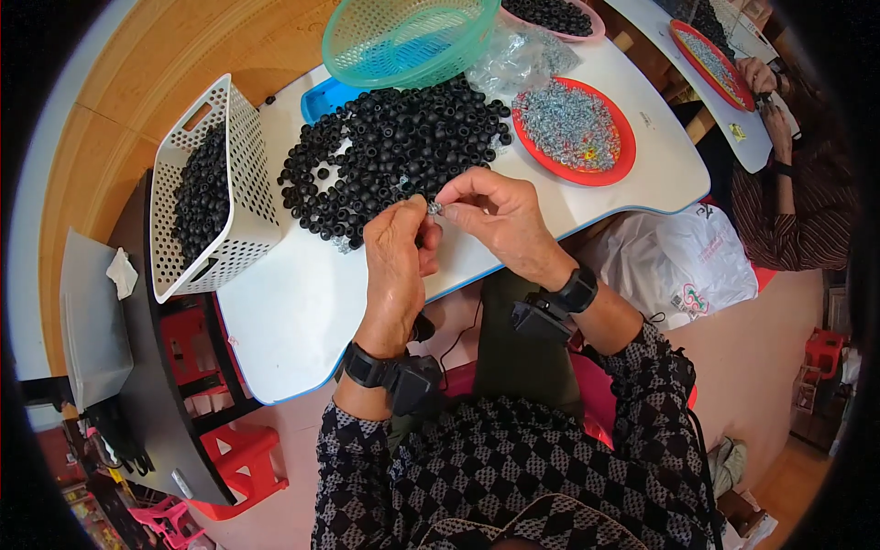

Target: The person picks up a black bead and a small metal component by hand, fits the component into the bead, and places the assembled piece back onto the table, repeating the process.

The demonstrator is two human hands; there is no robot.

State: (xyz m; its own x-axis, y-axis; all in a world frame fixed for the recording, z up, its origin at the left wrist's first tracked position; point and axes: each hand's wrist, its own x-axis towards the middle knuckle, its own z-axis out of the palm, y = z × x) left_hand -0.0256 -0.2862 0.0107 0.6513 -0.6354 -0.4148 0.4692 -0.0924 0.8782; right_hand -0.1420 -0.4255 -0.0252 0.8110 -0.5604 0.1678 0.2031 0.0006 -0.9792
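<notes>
Pinching a small silvery metal piece (434,209) between thumb and forefinger, the left hand (396,266) and the right hand (498,220) are meeting fingertip to fingertip over the white table (302,312). The left fingers (414,205) are curling nearly closed around the piece, with the thumb pressing in from below; whether a black ring is also tucked inside that grip, the view is not showing. The right fingers (456,191) are closing on the same piece from the other side, the remaining fingers folding loosely toward the palm. Both wrists are wearing black bands with small black boxes attached.

Just beyond the fingertips, a wide heap of black rubber rings (394,151) is spreading across the tabletop, its near edge almost touching the left knuckles. Farther past the right fingers, a red plate (625,156) is holding a pile of small silvery screws (568,124). Well to the left of the left fingers, a white perforated basket (249,165) is leaning on its side with more black rings inside. Beyond the heap, a green mesh basket (403,41) is sitting above a blue tray (323,96), beside a crumpled clear plastic bag (518,60). Off to the far right, another person's hands (765,87) are working at a neighbouring table.
</notes>
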